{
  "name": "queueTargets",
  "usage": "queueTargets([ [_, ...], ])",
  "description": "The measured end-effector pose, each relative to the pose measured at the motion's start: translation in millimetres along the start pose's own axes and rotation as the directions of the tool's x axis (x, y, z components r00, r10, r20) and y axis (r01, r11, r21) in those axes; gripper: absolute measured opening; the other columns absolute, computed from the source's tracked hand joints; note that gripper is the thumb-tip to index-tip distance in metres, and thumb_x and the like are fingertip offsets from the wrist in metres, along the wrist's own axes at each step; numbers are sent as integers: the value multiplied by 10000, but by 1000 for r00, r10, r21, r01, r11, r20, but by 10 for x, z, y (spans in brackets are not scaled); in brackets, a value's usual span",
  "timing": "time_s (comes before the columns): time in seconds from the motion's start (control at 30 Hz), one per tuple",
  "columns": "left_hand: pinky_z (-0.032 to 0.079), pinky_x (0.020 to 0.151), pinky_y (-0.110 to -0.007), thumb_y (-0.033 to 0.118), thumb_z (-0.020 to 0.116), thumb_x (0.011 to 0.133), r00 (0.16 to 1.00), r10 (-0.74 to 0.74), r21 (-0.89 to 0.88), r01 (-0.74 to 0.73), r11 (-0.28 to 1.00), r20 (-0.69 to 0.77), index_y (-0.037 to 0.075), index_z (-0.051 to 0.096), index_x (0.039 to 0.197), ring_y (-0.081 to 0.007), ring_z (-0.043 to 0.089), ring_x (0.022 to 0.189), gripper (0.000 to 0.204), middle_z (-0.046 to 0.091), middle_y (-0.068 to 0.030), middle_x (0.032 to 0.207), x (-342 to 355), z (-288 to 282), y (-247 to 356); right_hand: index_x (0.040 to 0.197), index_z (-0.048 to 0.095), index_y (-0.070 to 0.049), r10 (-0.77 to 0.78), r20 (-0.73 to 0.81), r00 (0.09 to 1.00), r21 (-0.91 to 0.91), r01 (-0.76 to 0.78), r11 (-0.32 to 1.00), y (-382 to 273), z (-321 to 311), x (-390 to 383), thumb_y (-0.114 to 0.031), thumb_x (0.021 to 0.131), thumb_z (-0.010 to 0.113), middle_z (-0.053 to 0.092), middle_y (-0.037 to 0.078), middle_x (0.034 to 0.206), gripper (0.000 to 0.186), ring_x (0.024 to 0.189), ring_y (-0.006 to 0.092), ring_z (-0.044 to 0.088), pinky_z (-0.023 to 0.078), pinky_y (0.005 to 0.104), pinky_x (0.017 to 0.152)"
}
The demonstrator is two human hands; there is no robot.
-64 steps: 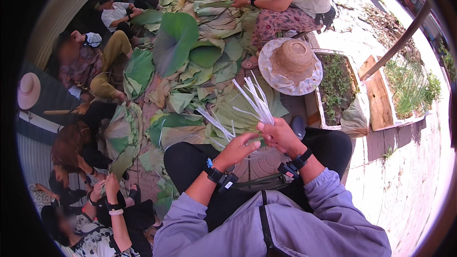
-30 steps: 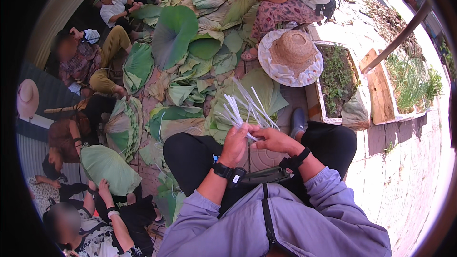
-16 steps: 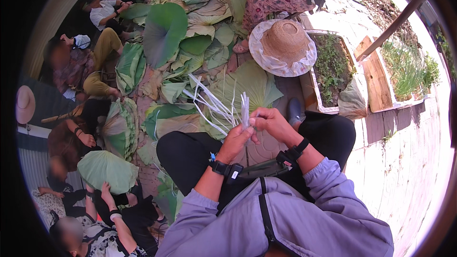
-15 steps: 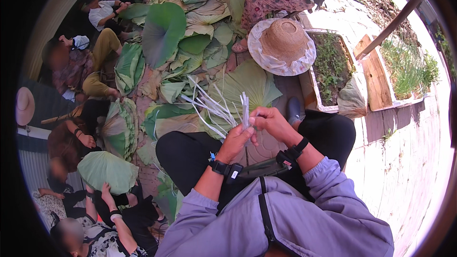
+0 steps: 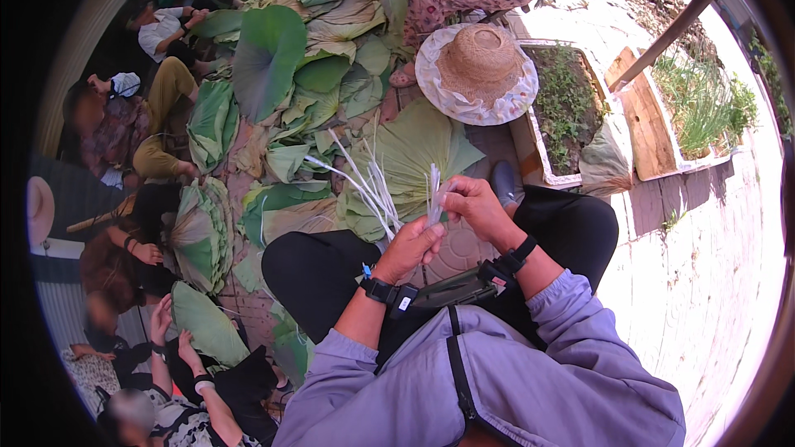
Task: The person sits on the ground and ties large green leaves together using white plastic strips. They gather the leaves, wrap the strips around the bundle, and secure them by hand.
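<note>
A bundle of thin white strips (image 5: 377,195) is gripped in my left hand (image 5: 411,247), its loose ends fanning out beyond my fingers over the leaves. Close beside it, my right hand (image 5: 474,207) pinches the upright ends of several strips (image 5: 434,184) that rise from between the two hands. Both hands are closed and almost touching, above the gap between my knees. What the strips are made of I cannot tell. A large flattened green leaf (image 5: 410,157) lies on the ground just past my hands.
Big green and drying leaves (image 5: 331,33) cover the ground ahead and left. A straw hat (image 5: 480,66) shows ahead, beside planter boxes (image 5: 571,108) and a leaning pole (image 5: 675,37). Several people sit along the left; one lower-left person handles a folded leaf (image 5: 205,327).
The white strips have drawn closer together, and my right hand has shifted slightly along their upright ends. At lower left, a co-worker's leaf has tilted and one hand has risen.
</note>
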State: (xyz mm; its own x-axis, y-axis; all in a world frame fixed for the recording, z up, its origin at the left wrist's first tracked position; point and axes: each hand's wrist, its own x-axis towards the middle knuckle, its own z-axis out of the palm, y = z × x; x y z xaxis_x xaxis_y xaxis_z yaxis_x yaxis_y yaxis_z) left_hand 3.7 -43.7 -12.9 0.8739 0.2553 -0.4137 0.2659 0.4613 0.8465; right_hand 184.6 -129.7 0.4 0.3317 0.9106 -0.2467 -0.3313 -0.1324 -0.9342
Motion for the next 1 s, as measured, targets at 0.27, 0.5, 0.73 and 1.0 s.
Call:
queueTargets([
  [0.27, 373, 490, -192, 323, 564, 1031, 998, -29, 41, 31, 999, -55, 75, 597, 1038, -39, 457, 561, 251, 531, 33, 734, 42, -30, -75, 973, 670, -45, 36, -74, 997, 99, -29, 995, -3, -12, 22, -153, 917, 699, 616, -19, 777, 125, 645, 60, 551, 452, 224, 579],
  [0.5, 350, 480, -199, 282, 540, 1036, 995, 11, 54, -6, 999, -103, 83, 619, 1090, -37, 437, 550, 220, 522, 42, 725, 57, -3, -63, 1118, 640, -9, 263, 117, 958, -63, -257, 964, -15, -10, -92, -139, 900, 736, 649, 17, 903, 272, 711, 88, 585, 472, 226, 611],
  [0.73, 359, 491, -189, 284, 541, 1033, 999, -30, 263, 19, 965, 36, 74, 645, 1083, -30, 437, 559, 240, 503, 51, 711, 86, 176, -21, 941, 660, -32, 273, 94, 957, 212, -287, 934, 133, -72, -88, -114, 890, 740, 619, 21, 697, 125, 476, 80, 483, 393, 239, 430],
  [1.0, 299, 448, -188, 343, 551, 1038, 984, -170, -215, 178, 960, 53, 52, 618, 1009, -29, 394, 515, 299, 515, 37, 713, 101, 117, -171, 985, 641, -4, 314, 69, 947, 446, -311, 839, 333, -295, -261, -54, 946, 662, 658, 66, 776, 67, 580, 125, 616, 509, 250, 514],
])
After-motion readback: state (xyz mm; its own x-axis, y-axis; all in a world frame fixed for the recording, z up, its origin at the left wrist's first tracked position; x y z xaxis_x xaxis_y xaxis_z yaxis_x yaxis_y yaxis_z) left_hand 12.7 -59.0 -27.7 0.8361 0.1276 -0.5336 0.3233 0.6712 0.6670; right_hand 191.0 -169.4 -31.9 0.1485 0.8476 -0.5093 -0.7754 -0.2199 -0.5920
